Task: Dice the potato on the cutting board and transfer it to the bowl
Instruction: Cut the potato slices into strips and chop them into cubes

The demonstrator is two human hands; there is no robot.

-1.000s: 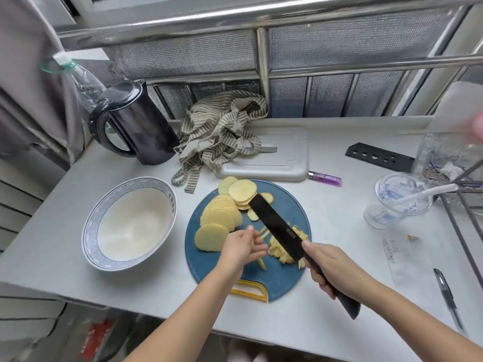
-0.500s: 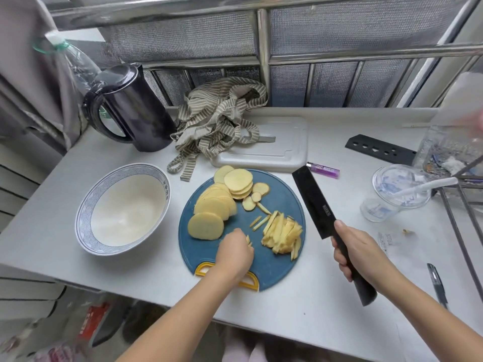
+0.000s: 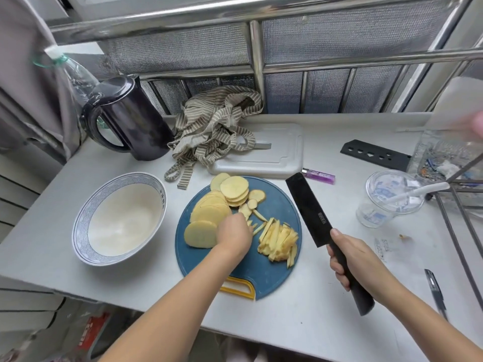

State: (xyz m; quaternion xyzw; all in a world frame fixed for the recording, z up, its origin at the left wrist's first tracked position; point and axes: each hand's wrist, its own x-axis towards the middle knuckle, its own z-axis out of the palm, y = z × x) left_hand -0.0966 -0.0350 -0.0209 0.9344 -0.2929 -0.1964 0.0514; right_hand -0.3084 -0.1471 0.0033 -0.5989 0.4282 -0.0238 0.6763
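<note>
A round blue cutting board (image 3: 251, 270) lies on the grey table. Overlapping potato slices (image 3: 209, 210) cover its left and back, and a heap of potato strips (image 3: 278, 240) sits on its right half. My left hand (image 3: 234, 235) is down on the board between the slices and the strips. Its fingers are bent under and hidden, so I cannot tell whether they hold anything. My right hand (image 3: 352, 254) grips the handle of a black knife (image 3: 308, 207), held off the board to its right with the blade pointing away and left. The empty white bowl (image 3: 78, 231) with a blue rim stands left of the board.
At the back stand a black kettle (image 3: 133, 118), a striped cloth (image 3: 214, 129) and a white cutting board (image 3: 271, 152). A purple lighter (image 3: 318, 175), a black knife sheath (image 3: 376, 155), a plastic cup (image 3: 386, 202) and a pen (image 3: 435, 291) lie to the right.
The knife came off the strips and swung out to the right of the board. My left hand dropped to the board's front, then moved back up toward the slices.
</note>
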